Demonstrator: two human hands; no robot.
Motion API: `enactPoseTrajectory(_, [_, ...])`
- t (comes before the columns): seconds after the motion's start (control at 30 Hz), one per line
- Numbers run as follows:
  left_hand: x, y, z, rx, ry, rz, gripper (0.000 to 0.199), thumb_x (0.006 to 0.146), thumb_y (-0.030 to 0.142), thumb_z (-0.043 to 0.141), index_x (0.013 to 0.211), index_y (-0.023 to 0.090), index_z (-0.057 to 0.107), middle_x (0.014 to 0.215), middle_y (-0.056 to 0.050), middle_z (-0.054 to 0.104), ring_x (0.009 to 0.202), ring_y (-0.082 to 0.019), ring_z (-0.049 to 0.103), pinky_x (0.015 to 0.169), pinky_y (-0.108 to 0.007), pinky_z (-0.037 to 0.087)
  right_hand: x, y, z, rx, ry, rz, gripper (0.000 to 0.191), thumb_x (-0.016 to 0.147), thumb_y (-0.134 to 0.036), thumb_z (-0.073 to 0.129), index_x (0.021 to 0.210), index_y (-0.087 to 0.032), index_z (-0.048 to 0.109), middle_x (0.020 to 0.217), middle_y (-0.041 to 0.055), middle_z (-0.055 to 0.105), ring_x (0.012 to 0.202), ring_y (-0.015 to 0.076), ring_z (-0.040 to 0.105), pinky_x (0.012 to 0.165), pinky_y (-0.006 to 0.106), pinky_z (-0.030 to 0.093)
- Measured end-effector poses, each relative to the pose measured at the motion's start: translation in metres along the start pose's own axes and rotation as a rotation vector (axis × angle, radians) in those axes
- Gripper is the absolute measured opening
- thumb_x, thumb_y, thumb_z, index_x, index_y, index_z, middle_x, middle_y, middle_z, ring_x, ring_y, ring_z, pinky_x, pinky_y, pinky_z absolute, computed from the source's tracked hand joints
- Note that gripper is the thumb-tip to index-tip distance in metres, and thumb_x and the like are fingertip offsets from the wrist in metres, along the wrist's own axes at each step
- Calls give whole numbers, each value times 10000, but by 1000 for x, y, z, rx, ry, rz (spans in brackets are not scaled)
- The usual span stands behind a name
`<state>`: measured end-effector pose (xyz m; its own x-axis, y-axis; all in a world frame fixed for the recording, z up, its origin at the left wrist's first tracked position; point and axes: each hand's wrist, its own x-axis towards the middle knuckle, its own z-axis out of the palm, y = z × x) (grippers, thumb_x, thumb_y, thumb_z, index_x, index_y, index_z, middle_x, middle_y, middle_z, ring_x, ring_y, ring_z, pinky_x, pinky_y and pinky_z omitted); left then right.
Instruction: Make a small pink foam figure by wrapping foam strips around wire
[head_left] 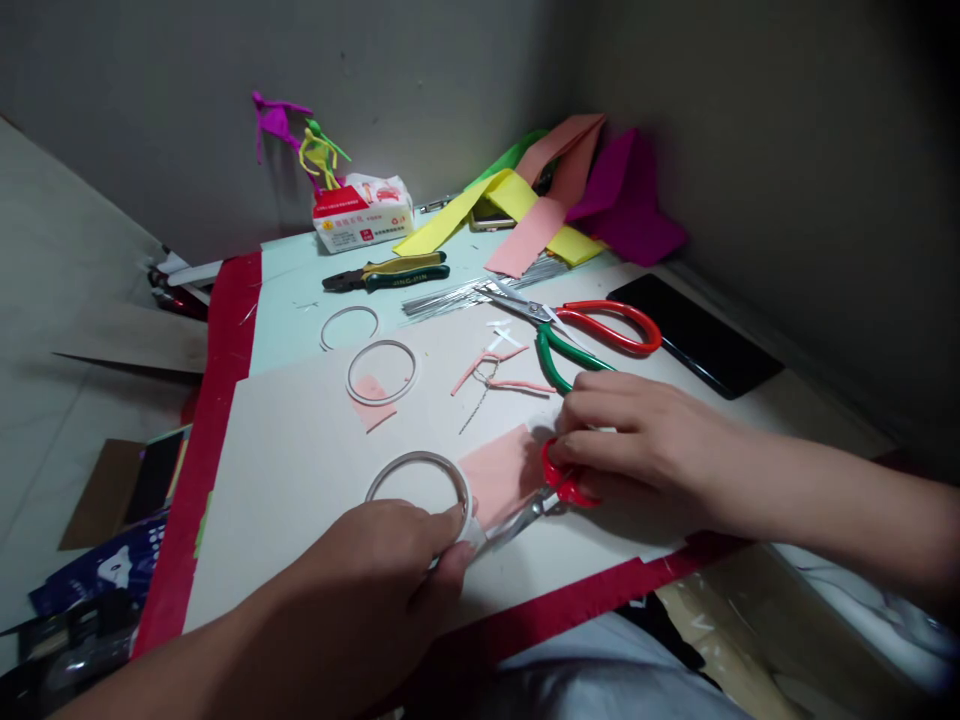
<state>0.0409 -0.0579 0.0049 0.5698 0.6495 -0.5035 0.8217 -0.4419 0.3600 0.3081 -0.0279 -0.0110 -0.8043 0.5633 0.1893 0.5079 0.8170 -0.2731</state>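
Under R hand (645,450), scissor grips (562,478) part hidden; L hand (360,590) covers ring (416,456).

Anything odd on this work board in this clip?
Yes: the large scissors lying beyond the right hand have mismatched handles, one red and one green. A pair would normally match, so they stand out. They also lie across the ends of the loose wire strands.

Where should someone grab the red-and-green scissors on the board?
Grip the scissors by the handle loops, coming from the right: the red loop lies clear on the board, the blades point away toward the wires, and the right hand sits beside the green loop.
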Motion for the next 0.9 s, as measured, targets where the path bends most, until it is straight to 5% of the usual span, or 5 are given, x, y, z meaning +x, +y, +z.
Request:
enactPoseTrajectory(0.1, [1,-3,-3,-36,11,34,326,941,347,315,851,211,596,785,-43,624,718,-213,558,653,-335,345,3,-10,-2,-78,-158,52,220,923,-148,453,804,-169,637,708,61,615,681,187,506,640,320,374])
enactPoseTrajectory(0.33, [3,-9,-2,-58,25,66,270,925,346,376,805,210,576,726,-14,595,674,-182,540,617,-300,314,16,-28,-5,-158,-365,171,81,794,-96,601,774,-156,650,733,88,658,684,224,570,626,343,395])
enactPoseTrajectory(0.53, [3,-10,0,-114,108,165,214,912,289,407,747,203,513,638,27,529,570,-135,462,551,-270,271,22,-41,-4,451,-90,324,169,918,-198,516,995,-232,663,888,19,673,789,154,591,698,276,449])
enactPoseTrajectory(0.67, [2,-8,-5,-214,168,204,197,916,247,433,744,203,518,586,63,489,515,-95,424,513,-228,272,33,-49,12,859,13,505,98,863,-204,600,946,-194,649,783,-1,648,659,117,558,590,234,449])
enactPoseTrajectory(0.9, [0,-9,-5,-250,313,233,233,922,264,450,729,197,563,556,61,532,480,-84,445,481,-225,275,47,-51,22,923,168,469,44,823,-161,623,781,-154,613,773,25,636,654,119,550,586,242,450])
